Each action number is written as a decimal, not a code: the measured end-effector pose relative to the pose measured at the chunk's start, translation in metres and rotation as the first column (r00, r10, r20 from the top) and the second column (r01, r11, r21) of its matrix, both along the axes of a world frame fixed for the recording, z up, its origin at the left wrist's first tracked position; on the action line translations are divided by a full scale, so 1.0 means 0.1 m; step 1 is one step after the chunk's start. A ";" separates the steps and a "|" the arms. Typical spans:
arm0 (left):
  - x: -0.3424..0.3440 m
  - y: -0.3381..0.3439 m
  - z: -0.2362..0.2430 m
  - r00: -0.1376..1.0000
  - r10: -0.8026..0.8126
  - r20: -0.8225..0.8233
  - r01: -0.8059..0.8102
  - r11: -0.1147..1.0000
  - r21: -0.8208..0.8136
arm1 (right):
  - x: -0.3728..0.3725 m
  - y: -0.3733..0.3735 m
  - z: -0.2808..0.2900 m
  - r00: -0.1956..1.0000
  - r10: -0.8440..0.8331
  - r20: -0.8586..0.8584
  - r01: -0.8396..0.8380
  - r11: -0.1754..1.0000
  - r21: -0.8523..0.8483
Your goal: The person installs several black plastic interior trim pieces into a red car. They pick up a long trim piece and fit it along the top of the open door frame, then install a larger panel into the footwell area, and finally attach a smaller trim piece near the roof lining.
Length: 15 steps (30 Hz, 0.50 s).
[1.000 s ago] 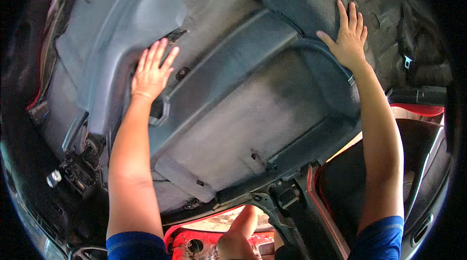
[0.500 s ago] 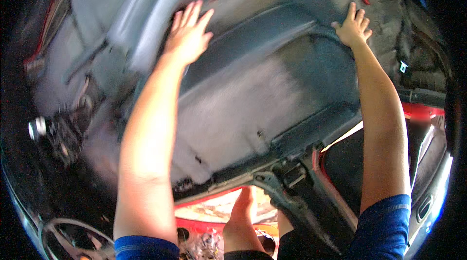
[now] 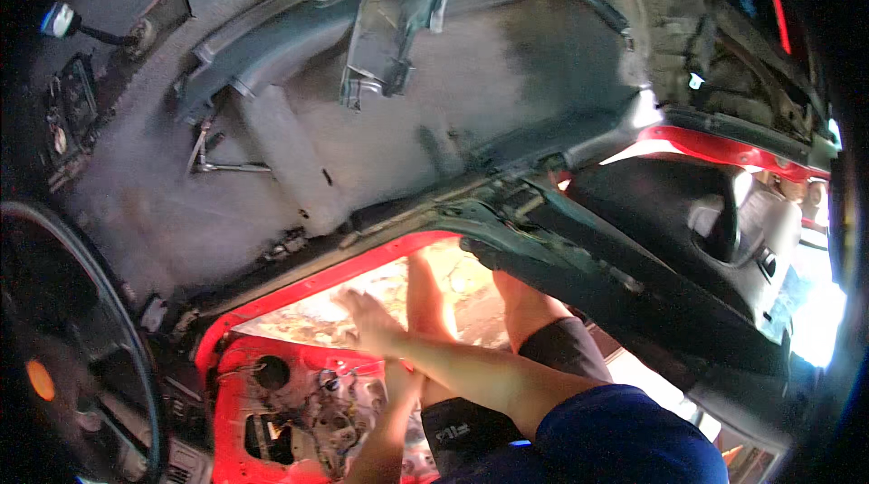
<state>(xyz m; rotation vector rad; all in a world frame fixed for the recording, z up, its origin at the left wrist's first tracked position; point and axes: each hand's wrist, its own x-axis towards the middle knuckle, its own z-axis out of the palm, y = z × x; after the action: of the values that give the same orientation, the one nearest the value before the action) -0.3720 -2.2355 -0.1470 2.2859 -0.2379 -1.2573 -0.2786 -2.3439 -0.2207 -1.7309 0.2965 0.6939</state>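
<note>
- Red painted metal door frame borders the opening at lower centre; everything below is placed from it.
- Right hand hovers just inside the frame with its fingers spread, holding nothing.
- Left hand: a forearm shows below the frame, but the hand itself is hidden, so I cannot tell its grip.
- Grey moulded carpet liner spreads above the frame, well apart from the hand.
- Stripped red door panel with exposed wiring lies below the frame.
- Risk, as I judge it: with no handhold, the bare hand could scrape the frame's edge or snag the wiring.
</note>
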 end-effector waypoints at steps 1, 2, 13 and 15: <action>-0.43 0.02 0.02 0.978 -0.204 0.031 0.206 0.975 -0.086 | -0.33 0.14 0.13 0.991 0.137 -0.006 -0.137 0.991 -0.007; -0.62 -0.03 -0.05 0.973 -0.217 0.078 0.223 0.972 -0.070 | -0.61 0.14 0.26 0.974 0.221 -0.046 -0.217 0.973 0.072; -1.33 -1.25 -0.02 0.926 0.317 -0.204 -0.231 0.905 0.358 | -2.38 -1.12 -0.40 0.898 0.404 -0.175 -0.430 0.717 -0.549; -1.61 -1.33 0.00 0.934 0.293 -0.205 -0.201 0.904 0.379 | -2.48 -1.41 -0.13 0.975 0.193 -0.111 -0.223 0.847 -0.482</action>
<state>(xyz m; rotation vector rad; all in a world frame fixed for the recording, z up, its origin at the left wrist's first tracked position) -0.5331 -2.3688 -0.1469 2.3094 0.3952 -1.5354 -0.5264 -2.4850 -0.2333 -2.2589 0.3510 0.8824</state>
